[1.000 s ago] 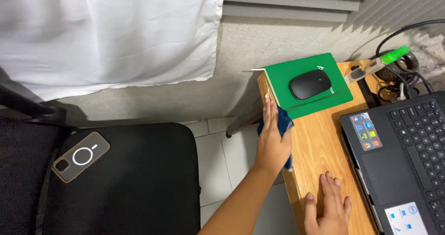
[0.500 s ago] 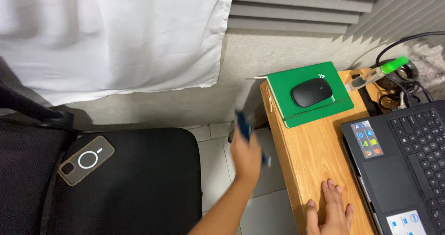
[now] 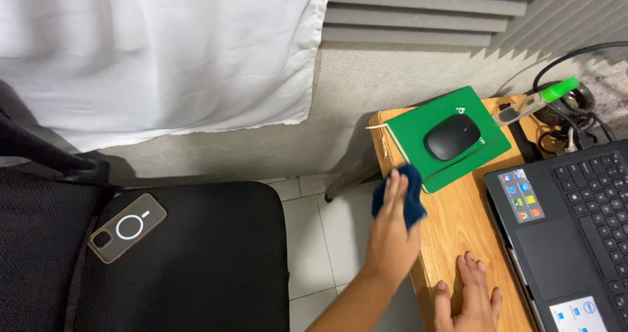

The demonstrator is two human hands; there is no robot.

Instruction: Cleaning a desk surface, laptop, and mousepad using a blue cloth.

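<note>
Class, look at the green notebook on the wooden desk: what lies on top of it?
A black computer mouse rests on the green notebook. The cover beneath the mouse is hidden.

At right of frame, your desk (image 3: pixel 451 221) carries a notebook (image 3: pixel 451 113) at its far corner, a mouse (image 3: pixel 452 136) on top. A laptop (image 3: pixel 575 227) fills the lower right. Your left hand (image 3: pixel 392 230) presses a cloth (image 3: pixel 400 194) at the desk's left edge, just before the notebook; your right hand (image 3: pixel 470 299) lies flat at bottom. A phone (image 3: pixel 127 227) rests on the chair (image 3: pixel 196 260), lower left.
</note>
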